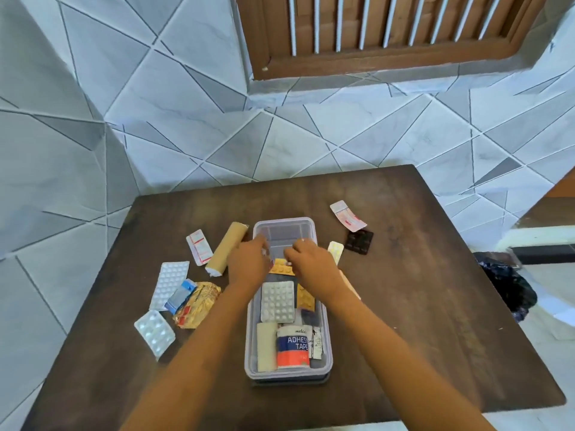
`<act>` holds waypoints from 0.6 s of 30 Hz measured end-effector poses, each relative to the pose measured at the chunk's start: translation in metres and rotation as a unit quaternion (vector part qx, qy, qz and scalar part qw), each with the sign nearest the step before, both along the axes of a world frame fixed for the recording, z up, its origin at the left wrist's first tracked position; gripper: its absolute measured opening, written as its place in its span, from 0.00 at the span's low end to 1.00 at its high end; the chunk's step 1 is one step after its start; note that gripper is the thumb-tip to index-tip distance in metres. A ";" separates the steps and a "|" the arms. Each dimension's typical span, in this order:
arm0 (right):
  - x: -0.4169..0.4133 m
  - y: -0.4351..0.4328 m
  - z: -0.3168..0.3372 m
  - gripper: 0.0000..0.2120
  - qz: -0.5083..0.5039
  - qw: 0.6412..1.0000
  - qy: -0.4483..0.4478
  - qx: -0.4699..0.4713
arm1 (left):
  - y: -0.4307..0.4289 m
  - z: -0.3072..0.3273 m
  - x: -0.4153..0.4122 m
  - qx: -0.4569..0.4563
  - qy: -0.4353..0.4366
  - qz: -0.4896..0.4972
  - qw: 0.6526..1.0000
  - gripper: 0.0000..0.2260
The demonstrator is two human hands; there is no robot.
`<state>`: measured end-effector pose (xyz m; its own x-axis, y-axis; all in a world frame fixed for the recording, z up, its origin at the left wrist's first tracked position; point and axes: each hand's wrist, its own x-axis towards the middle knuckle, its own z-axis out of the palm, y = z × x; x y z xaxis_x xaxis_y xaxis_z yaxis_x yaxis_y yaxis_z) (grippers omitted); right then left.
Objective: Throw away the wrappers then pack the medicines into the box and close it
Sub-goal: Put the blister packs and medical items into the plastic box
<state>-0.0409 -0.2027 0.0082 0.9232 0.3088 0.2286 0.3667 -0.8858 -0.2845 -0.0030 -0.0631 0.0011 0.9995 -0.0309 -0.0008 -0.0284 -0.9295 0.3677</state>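
Note:
A translucent plastic box (pixel 327 353) stands mid-table, with its lid (pixel 284 227) lying just beyond it. Inside are a white blister pack (pixel 278 301), an orange strip (pixel 305 297), an adhesive tape roll (pixel 292 346), a beige bandage (pixel 266 343) and a small sachet (pixel 316 342). My right hand (pixel 311 264) pinches an orange blister strip (pixel 281 268) over the box's far end. My left hand (pixel 249 259) hovers beside it with curled fingers; what it grips is unclear. A crumpled golden wrapper (pixel 196 304) and a blue packet (pixel 180 295) lie to the left.
Left of the box lie a tan bandage roll (pixel 225 248), a red-white strip (pixel 199 246) and two white blister packs (pixel 169 283) (pixel 154 332). To the right are a yellow-tablet strip (pixel 335 250), a dark blister (pixel 359 242) and another red-white strip (pixel 348 216). A black bag (pixel 507 287) sits on the floor.

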 end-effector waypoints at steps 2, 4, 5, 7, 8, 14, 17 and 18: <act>0.006 0.010 -0.013 0.15 -0.002 0.995 0.032 -0.091 | -0.002 -0.004 -0.001 0.081 -0.010 -0.046 0.996 0.09; 0.010 0.010 -0.020 0.08 0.011 0.982 0.121 -0.146 | -0.005 -0.009 -0.003 0.145 -0.018 -0.105 0.984 0.10; 0.008 0.012 -0.024 0.07 0.006 0.970 0.163 -0.179 | -0.006 -0.014 -0.004 0.165 -0.023 -0.129 0.978 0.09; 0.006 0.011 -0.036 0.08 -0.007 0.962 0.158 -0.221 | -0.008 -0.024 -0.005 0.189 0.015 -0.170 0.967 0.09; 0.005 0.012 -0.041 0.12 -0.006 0.965 0.161 -0.209 | -0.009 -0.029 -0.005 0.194 0.056 -0.192 0.960 0.10; 0.004 0.011 -0.041 0.12 0.006 0.946 0.180 -0.271 | -0.014 -0.031 -0.005 0.166 0.198 -0.219 0.941 0.24; 0.003 0.011 -0.045 0.15 -0.002 0.949 0.158 -0.274 | -0.019 -0.026 0.000 0.178 0.211 -0.186 0.943 0.19; 0.004 0.011 -0.047 0.16 -0.010 0.951 0.154 -0.268 | -0.020 -0.024 0.000 0.165 0.201 -0.178 0.949 0.17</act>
